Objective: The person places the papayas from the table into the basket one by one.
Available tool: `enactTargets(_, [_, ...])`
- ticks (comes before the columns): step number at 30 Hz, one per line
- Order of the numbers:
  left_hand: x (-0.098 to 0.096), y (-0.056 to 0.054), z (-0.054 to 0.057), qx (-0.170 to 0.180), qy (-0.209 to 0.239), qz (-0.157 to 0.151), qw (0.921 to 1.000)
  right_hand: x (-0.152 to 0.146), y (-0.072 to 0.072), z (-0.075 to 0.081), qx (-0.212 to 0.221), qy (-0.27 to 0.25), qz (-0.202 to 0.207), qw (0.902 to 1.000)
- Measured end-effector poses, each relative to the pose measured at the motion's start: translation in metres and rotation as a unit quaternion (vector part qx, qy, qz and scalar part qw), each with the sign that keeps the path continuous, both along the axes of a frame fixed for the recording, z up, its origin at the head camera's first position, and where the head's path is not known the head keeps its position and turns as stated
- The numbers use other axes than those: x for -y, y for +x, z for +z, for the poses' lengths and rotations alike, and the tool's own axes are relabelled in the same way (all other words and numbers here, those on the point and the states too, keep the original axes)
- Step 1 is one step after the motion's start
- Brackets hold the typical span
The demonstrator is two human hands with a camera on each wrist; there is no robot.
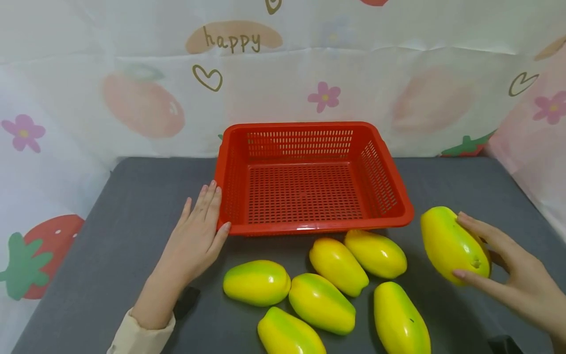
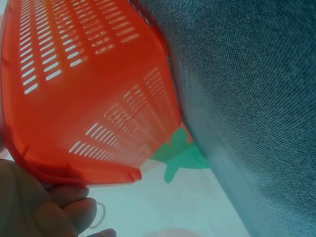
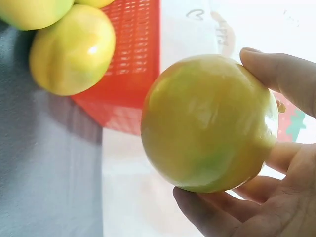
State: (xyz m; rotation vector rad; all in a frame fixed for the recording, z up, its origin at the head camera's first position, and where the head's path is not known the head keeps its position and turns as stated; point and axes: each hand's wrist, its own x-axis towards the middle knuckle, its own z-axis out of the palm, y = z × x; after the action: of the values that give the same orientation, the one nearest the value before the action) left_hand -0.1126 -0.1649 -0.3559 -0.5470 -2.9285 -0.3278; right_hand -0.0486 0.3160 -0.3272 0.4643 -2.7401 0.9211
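Note:
A yellow-green papaya [image 1: 455, 245] is held up by my right hand [image 1: 513, 268], right of the basket's front corner. In the right wrist view the thumb and fingers grip this papaya [image 3: 210, 123] from opposite sides. My left hand [image 1: 196, 236] rests with straight fingers along the left rim of a red plastic basket [image 1: 309, 228]. From the left wrist, the fingers [image 2: 74, 207] show just by the rim of the basket [image 2: 94, 98]. No fruit lies inside the basket.
Several more papayas lie on the grey cloth in front of the basket, among them one papaya [image 1: 256, 282] at the left and another papaya [image 1: 400, 317] at the right. Behind the grey table [image 1: 146, 196] hangs a printed curtain [image 1: 274, 88].

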Motion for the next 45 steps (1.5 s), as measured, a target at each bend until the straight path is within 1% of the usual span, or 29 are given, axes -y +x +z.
enactTargets(6, [-0.001, 0.0, 0.0, 0.0, -0.001, 0.002, 1.0, 0.01, -0.007, 0.012, -0.025, 0.004, 0.022, 0.9994])
enactTargets(9, [-0.001, 0.0, -0.001, 0.0, -0.001, 0.003, 1.0, 0.016, -0.012, 0.017, -0.04, 0.001, 0.047, 0.9981])
enactTargets(12, [-0.001, 0.0, -0.001, -0.001, -0.001, 0.005, 1.0, 0.023, -0.016, 0.022, -0.045, -0.002, 0.069, 0.9966])
enactTargets(19, [0.0, 0.001, -0.001, -0.004, -0.002, 0.006, 1.0, 0.041, -0.027, 0.032, -0.045, -0.003, 0.103, 0.9937])
enactTargets(26, [-0.002, 0.002, 0.0, 0.002, -0.005, 0.009, 0.9999, 0.057, -0.041, 0.036, -0.041, -0.006, 0.133, 0.9902])
enactTargets(30, [-0.002, 0.002, -0.001, 0.001, -0.008, 0.012, 0.9999, 0.064, -0.049, 0.038, -0.042, -0.02, 0.16, 0.9859])
enactTargets(34, [-0.002, 0.002, -0.001, 0.0, -0.01, 0.013, 0.9999, 0.071, -0.053, 0.041, -0.039, -0.032, 0.179, 0.9826])
enactTargets(41, [-0.002, 0.002, -0.001, 0.001, -0.013, 0.016, 0.9998, 0.083, -0.063, 0.046, -0.045, -0.027, 0.208, 0.9767])
enactTargets(45, [-0.003, 0.001, -0.001, 0.0, -0.011, 0.015, 0.9998, 0.089, -0.068, 0.049, -0.045, -0.038, 0.228, 0.9719])
